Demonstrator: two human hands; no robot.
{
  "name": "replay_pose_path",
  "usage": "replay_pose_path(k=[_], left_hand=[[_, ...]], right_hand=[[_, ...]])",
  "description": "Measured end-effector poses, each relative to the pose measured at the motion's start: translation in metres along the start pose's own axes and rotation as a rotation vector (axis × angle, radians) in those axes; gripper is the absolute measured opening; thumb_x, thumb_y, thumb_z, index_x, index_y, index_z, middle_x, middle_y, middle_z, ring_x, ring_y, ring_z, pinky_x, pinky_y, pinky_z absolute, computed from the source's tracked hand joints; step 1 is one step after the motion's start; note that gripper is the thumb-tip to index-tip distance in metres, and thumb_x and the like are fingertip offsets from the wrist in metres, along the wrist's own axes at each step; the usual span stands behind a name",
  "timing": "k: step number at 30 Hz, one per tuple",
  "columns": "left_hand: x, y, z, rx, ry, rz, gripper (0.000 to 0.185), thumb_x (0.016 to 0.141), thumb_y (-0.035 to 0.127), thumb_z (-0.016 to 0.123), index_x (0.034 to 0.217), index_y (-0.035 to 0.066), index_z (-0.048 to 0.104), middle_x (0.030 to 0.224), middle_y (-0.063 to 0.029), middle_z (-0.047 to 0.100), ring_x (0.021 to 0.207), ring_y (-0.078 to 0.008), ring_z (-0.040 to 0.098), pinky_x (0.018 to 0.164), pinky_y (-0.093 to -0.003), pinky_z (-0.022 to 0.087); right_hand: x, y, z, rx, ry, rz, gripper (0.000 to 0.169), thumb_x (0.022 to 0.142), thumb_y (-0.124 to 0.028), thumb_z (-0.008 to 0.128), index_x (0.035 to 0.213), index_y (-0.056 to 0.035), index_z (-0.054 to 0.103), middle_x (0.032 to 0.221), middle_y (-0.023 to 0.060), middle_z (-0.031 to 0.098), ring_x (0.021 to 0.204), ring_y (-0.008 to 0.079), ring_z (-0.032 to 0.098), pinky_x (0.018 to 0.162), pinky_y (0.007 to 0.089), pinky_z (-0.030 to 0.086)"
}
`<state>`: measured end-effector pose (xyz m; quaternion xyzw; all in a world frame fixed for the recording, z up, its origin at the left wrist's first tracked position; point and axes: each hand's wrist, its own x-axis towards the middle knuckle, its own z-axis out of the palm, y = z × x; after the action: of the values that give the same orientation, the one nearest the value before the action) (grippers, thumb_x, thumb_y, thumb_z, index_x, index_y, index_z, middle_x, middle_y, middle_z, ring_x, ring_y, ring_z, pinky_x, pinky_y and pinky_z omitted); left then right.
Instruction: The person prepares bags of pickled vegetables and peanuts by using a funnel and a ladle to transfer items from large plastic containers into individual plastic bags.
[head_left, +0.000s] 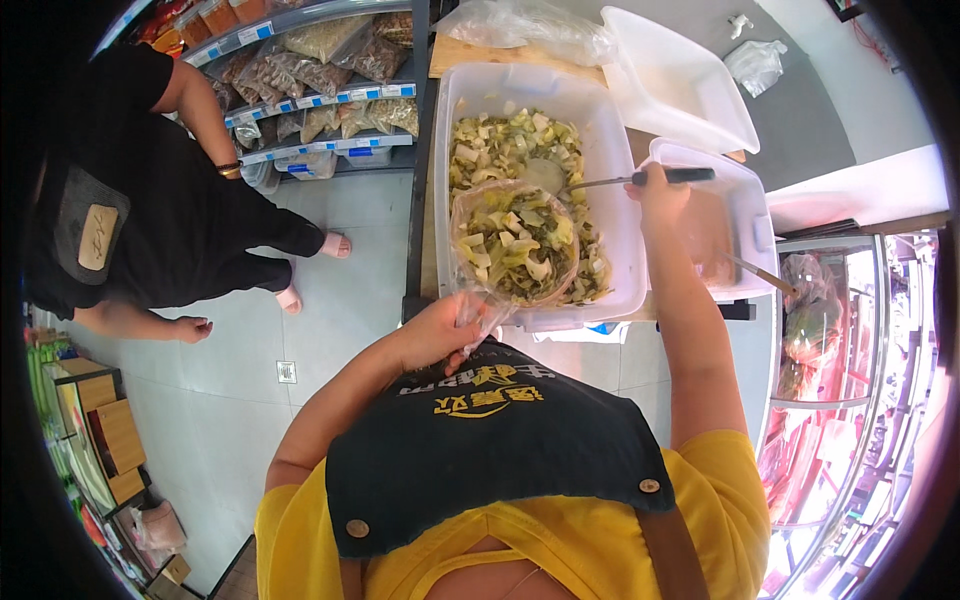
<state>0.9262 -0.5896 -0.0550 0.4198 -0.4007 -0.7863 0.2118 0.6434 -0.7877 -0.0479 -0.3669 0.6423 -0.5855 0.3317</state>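
My left hand (442, 328) grips the gathered edge of a clear plastic bag. That bag lines or covers a round bowl-like container (517, 244) full of chopped leafy pickled vegetables, which rests over the near part of a large translucent plastic tub (634, 277). More chopped vegetables (517, 135) in liquid lie in the tub. My right hand (660, 191) is closed around the black handle of a metal ladle (600, 182), whose bowl is among the vegetables beyond the round container. Whether the round container has a rigid wall under the plastic cannot be told.
A smaller translucent tub (754, 202) with brownish liquid and another utensil (761, 274) stands at right. Behind it leans an empty-looking white tub (682, 75). Plastic bags (525, 26) lie at the back. A person in black (165, 202) stands at left beside shelves (322, 97) of bagged dry goods.
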Motion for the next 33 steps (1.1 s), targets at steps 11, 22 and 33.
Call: replay_pose_path(k=[11, 22, 33], left_hand=[[0.004, -0.008, -0.002, 0.011, -0.03, 0.056, 0.026, 0.087, 0.011, 0.049, 0.108, 0.001, 0.038, 0.061, -0.0016, 0.045, 0.043, -0.0093, 0.047, 0.038, -0.0234, 0.041], [0.002, -0.005, 0.0, 0.015, -0.018, 0.047, 0.032, 0.084, 0.006, 0.048, 0.112, -0.003, 0.034, 0.067, -0.0056, 0.047, 0.045, -0.0109, 0.047, 0.038, -0.0258, 0.041], [0.004, -0.007, -0.002, 0.004, -0.024, 0.06, 0.027, 0.084, 0.006, 0.047, 0.107, -0.002, 0.036, 0.067, -0.0052, 0.048, 0.043, -0.0109, 0.048, 0.037, -0.025, 0.041]], right_hand=[[-0.009, -0.088, -0.053, 0.137, -0.096, -0.14, 0.022, 0.077, -0.014, 0.057, 0.081, 0.0082, 0.056, 0.068, 0.0154, 0.059, 0.048, 0.0227, 0.06, 0.043, 0.0281, 0.05], [-0.092, -0.135, -0.102, -0.224, -0.646, -0.981, 0.02, 0.086, -0.013, 0.048, 0.083, 0.0047, 0.055, 0.077, 0.0153, 0.056, 0.057, 0.0198, 0.055, 0.054, 0.0297, 0.046], [-0.033, -0.036, -0.037, -0.081, -0.309, -0.41, 0.01, 0.083, -0.007, 0.058, 0.08, 0.0021, 0.057, 0.067, 0.0077, 0.058, 0.056, 0.0133, 0.061, 0.051, 0.0225, 0.049]])
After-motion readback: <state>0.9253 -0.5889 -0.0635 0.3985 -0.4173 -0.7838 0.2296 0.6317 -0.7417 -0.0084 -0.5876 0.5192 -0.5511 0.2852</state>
